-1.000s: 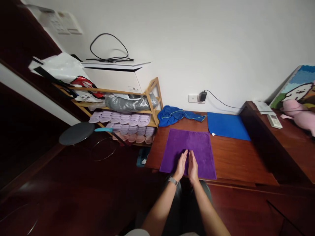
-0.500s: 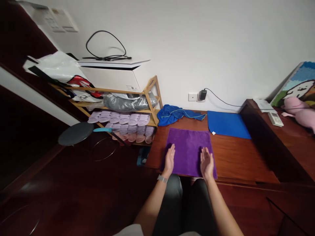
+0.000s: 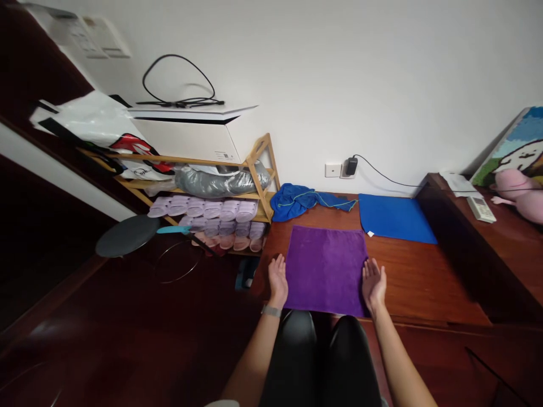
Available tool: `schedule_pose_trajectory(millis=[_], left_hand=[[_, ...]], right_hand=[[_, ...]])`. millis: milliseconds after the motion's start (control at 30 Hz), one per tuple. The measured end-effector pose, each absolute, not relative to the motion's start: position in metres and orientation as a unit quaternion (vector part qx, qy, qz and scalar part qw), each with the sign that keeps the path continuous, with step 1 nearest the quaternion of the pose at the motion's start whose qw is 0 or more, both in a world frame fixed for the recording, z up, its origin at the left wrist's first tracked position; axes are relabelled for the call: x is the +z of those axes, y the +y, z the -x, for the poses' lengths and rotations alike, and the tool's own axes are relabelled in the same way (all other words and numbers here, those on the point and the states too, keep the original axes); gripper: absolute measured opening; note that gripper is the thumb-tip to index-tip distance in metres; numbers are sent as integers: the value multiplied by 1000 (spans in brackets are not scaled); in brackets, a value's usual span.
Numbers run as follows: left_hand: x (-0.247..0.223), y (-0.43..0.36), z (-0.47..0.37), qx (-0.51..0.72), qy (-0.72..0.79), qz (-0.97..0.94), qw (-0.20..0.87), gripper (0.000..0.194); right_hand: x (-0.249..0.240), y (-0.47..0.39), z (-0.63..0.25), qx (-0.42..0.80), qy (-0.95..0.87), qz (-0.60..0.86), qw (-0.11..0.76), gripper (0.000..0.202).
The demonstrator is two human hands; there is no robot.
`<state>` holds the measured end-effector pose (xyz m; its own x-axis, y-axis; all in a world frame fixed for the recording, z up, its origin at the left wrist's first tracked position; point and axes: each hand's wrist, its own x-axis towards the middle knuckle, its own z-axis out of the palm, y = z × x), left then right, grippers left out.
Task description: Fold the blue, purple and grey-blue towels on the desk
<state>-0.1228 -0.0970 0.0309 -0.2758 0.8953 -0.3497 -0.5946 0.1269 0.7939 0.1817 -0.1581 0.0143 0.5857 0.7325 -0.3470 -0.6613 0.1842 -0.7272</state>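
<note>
A: What takes up the most room?

B: A smooth white wall point(image 3: 297, 68), then a low tabletop point(image 3: 419, 277) of reddish-brown wood with a soft sheen

A: And beside that?

B: A slatted rack point(image 3: 258, 189) in pale wood, its end rising to a peak, with a crisp-edged white box point(image 3: 182, 138) on top and rows of moulded lilac slippers point(image 3: 212, 209) lower down

A: Where is the purple cloth point(image 3: 326, 271)?

B: Spread flat on the tabletop by the near edge, close to square, its pile plush and faintly mottled. Behind it to the right lies a flat blue cloth point(image 3: 396, 217), a neat oblong; behind it to the left, a bunched blue cloth point(image 3: 292, 202), all folds, with a thin pale-green trim

A: How are the hands?

B: Both released, holding nothing, fingers stretched out. The left hand point(image 3: 278, 281) is just beside the purple cloth's left edge, palm bared; the right hand point(image 3: 374, 285) is at its right edge, palm turned inward and up. Whether either touches the fabric, I can't tell

A: Anything smaller?

B: A slim, pale remote point(image 3: 481, 209) on the higher wood at right, a boxy black adapter point(image 3: 351, 166) in the wall, and a little white tag point(image 3: 370, 234) at the flat blue cloth's corner
</note>
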Motion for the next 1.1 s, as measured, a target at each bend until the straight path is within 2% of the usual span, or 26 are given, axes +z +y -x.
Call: schedule_pose_trajectory(millis=[267, 433, 667, 867, 967, 1100], left_hand=[[52, -21, 14, 584, 361, -247, 684, 51], [45, 34, -8, 562, 389, -212, 698, 52], [26, 65, 44, 597, 453, -177, 638, 54], [26, 70, 70, 625, 459, -202, 598, 48], [20, 57, 37, 621, 424, -265, 604, 47], [6, 37, -28, 558, 350, -317, 682, 48]], right_hand=[[57, -41, -102, 524, -130, 365, 758, 51], [41, 17, -87, 559, -120, 382, 725, 51], [5, 13, -155, 520, -77, 400, 751, 51], [11, -7, -233, 434, -74, 450, 777, 51], [23, -6, -210, 440, -111, 422, 785, 52], [28, 8, -134, 516, -177, 373, 750, 52]])
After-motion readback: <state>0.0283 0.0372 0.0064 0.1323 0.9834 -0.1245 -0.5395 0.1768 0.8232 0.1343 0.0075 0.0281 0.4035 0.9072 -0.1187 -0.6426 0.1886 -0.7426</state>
